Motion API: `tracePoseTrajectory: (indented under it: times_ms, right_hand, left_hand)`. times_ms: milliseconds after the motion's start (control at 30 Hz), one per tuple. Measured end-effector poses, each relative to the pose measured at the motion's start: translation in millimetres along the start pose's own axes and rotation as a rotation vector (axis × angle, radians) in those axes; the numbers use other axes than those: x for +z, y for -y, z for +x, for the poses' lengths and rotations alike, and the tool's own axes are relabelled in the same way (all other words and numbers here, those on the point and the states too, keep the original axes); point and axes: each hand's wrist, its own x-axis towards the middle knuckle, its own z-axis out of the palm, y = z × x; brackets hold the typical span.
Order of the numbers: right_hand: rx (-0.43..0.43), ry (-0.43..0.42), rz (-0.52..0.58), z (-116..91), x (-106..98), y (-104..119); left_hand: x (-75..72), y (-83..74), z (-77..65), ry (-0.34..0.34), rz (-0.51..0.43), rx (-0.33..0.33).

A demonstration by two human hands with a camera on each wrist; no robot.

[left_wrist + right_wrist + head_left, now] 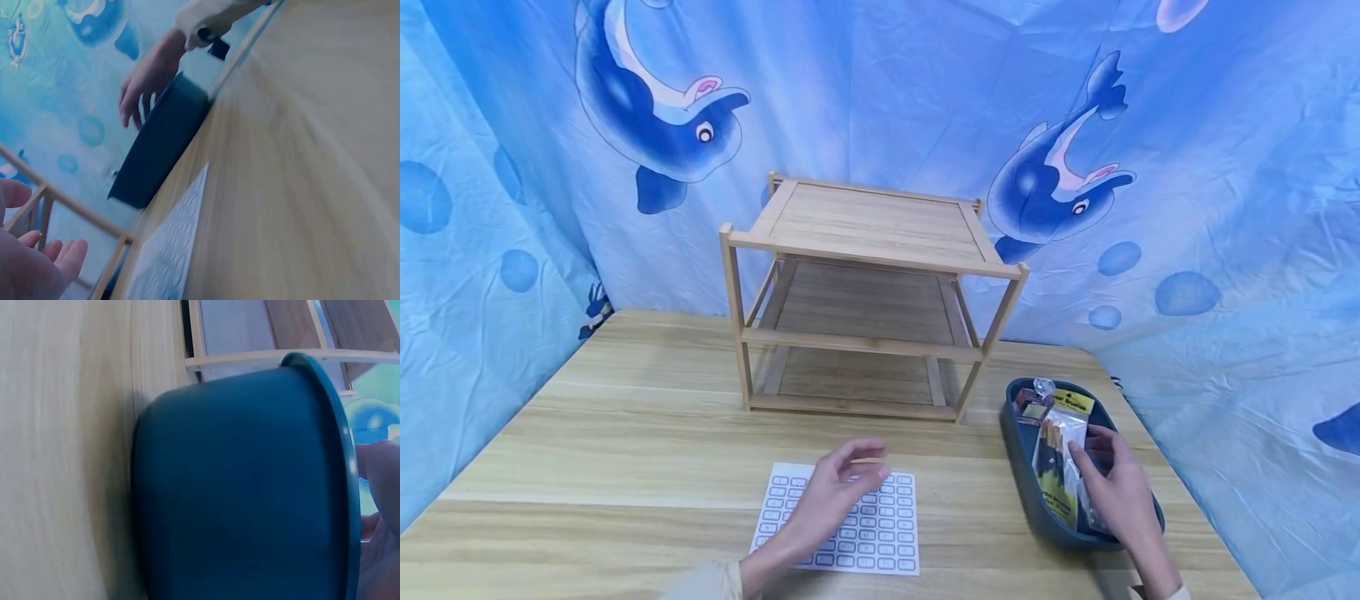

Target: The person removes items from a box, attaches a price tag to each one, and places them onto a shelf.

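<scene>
A teal plastic basin [1026, 500] stands at the right of the table. In it lie a clear packet of paint brushes [1054, 458] with a yellow label and a small dark reddish item [1030, 407]. My right hand [1116, 487] reaches over the basin's right side, thumb and fingers spread apart beside the brush packet; whether they touch it is hard to tell. A white sheet printed with rows of small rounded boxes [887, 533] lies flat near the front. Above this sheet my left hand [838, 492] hovers, fingers loosely bent with nothing between them.
A wooden shelf rack [865, 342] with several levels stands at the back middle of the wooden table [625, 450]. Blue curtains [910, 100] with dolphin prints hang behind and at both sides. A clear faceted piece [1043, 387] sits at the basin's far end.
</scene>
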Motion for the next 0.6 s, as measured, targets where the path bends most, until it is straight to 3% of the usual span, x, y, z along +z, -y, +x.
tracePoseTrajectory:
  times_ms: [167,400,600]
  right_hand:
    - [0.022,0.019,-0.010,4,-1,-4]
    - [0.006,0.041,-0.025,8,-3,-8]
    - [0.043,0.080,-0.039,14,-4,-10]
  left_hand:
    - [20.0,6.5,4.0,0.046,-0.077,-0.017]
    - [40.4,12.3,11.1,0.060,-0.158,-0.037]
    - [55.2,14.4,16.8,0.063,-0.209,-0.042]
